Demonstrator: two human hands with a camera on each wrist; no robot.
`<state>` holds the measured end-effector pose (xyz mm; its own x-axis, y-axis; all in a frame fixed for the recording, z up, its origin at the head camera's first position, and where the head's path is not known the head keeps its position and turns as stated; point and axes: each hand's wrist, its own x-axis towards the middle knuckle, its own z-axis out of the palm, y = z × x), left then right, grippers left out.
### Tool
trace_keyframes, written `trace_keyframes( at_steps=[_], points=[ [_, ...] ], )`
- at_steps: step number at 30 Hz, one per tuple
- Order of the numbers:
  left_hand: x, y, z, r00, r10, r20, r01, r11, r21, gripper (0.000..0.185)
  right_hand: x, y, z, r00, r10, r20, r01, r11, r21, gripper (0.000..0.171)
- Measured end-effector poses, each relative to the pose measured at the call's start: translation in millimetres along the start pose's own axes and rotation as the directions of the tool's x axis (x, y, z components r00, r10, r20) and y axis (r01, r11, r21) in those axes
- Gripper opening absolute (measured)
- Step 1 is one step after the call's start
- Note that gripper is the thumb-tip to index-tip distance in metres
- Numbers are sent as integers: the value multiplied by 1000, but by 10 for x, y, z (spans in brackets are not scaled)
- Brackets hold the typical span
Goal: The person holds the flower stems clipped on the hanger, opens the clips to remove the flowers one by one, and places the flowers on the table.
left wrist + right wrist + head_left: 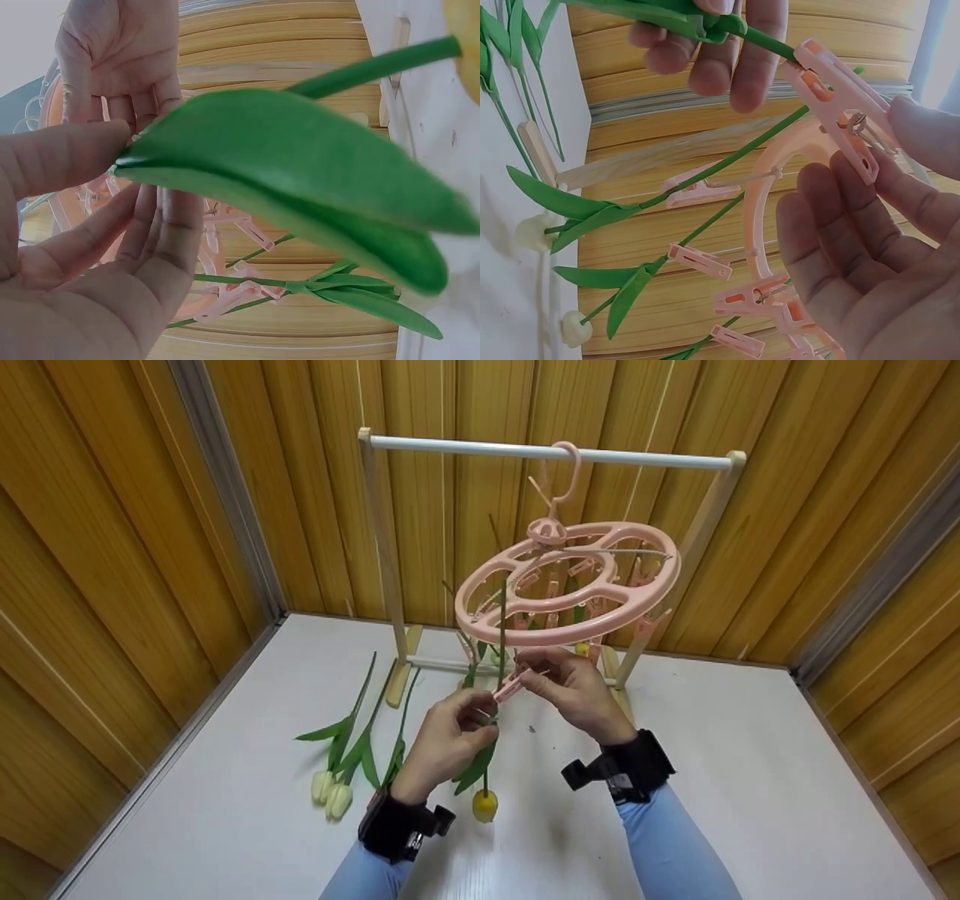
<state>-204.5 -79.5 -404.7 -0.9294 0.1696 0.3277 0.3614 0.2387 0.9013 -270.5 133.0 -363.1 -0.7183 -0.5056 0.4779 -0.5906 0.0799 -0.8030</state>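
My left hand (450,741) pinches the stem of a tulip that hangs flower-down, its yellow bloom (485,806) near the table. The tulip's broad green leaf (300,150) fills much of the left wrist view. A pink clothespin (840,105) is held by its handle end between the thumb and fingers of my right hand (579,697). Its tip meets the green stem just above my left fingers; whether it clamps the stem I cannot tell. Above both hands, a round pink clip hanger (664,577) tilts from its hook.
The hanger hooks over the metal bar (465,448) of a wooden-legged rack. Other clothespins (701,261) on the hanger hold green stems with white tulips (576,330). Several loose tulips, some with white blooms (339,801), lie on the white table (247,810) at left. Wood-look panels surround it.
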Motion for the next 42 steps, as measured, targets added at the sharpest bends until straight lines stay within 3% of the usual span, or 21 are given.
trace_keyframes(
  at_steps=[6, 20, 30, 42],
  points=[
    [-49, -38, 0, 1000, 27, -15, -27, 998, 55, 34, -27, -4, 6, 1000, 16, -13, -16, 1000, -12, 30],
    [-77, -104, 79, 984, 84, -159, -61, 987, 146, 25, -53, -5, -8, 1000, 9, 2, -8, 997, -78, 30],
    [-101, -132, 118, 966, 127, -227, -92, 983, 158, 25, -79, -27, 21, 999, -2, -34, -3, 990, -144, 24],
    [-113, -139, 144, 933, 211, -293, -146, 963, 227, 22, -88, -48, 68, 998, -32, -60, 24, 993, -119, 21]
  ],
)
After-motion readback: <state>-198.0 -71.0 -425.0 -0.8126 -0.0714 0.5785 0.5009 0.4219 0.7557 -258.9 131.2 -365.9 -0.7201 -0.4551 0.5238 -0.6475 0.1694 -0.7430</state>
